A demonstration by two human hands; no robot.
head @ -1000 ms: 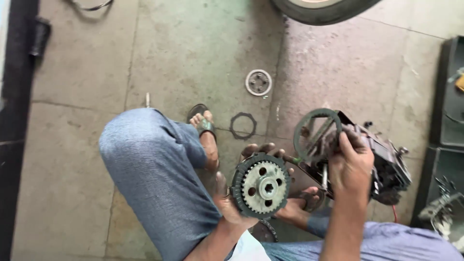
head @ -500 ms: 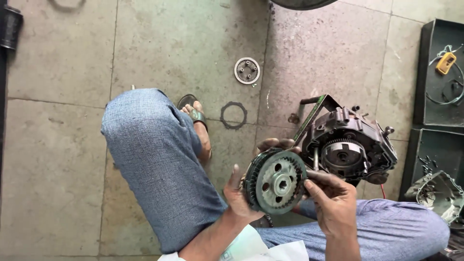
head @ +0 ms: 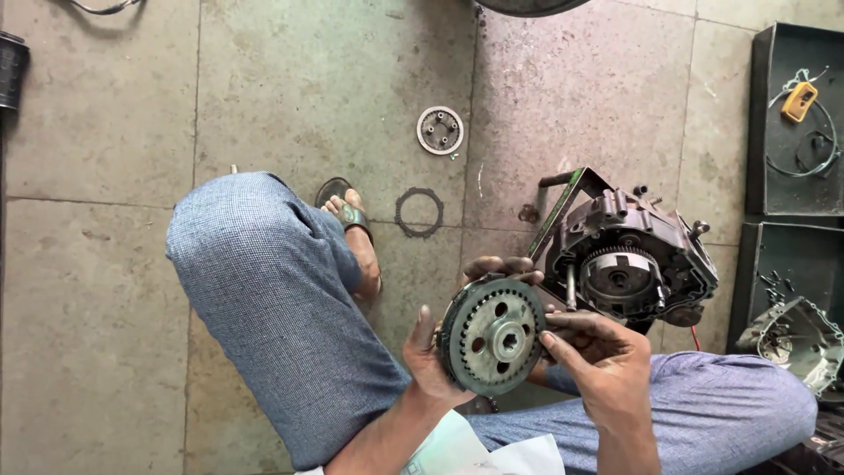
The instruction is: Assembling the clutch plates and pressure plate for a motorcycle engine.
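Note:
My left hand (head: 437, 356) grips a round toothed clutch gear assembly (head: 492, 334) from behind, fingers curling over its top edge. My right hand (head: 598, 352) touches its right rim with the fingertips and helps hold it. The gear's face, with several round holes and a splined centre hub, turns toward me. Just right of it on the floor sits an oily engine block (head: 629, 255) with an open side showing a round gear inside.
A thin toothed ring (head: 418, 212) and a small round plate (head: 440, 130) lie on the stone floor beyond my sandalled foot (head: 356, 233). Dark trays (head: 796, 158) with parts stand at the right. A metal cover (head: 791, 339) lies at the lower right.
My right hand left the engine block and came to the gear's rim. The gear has been lifted and turned slightly closer to me.

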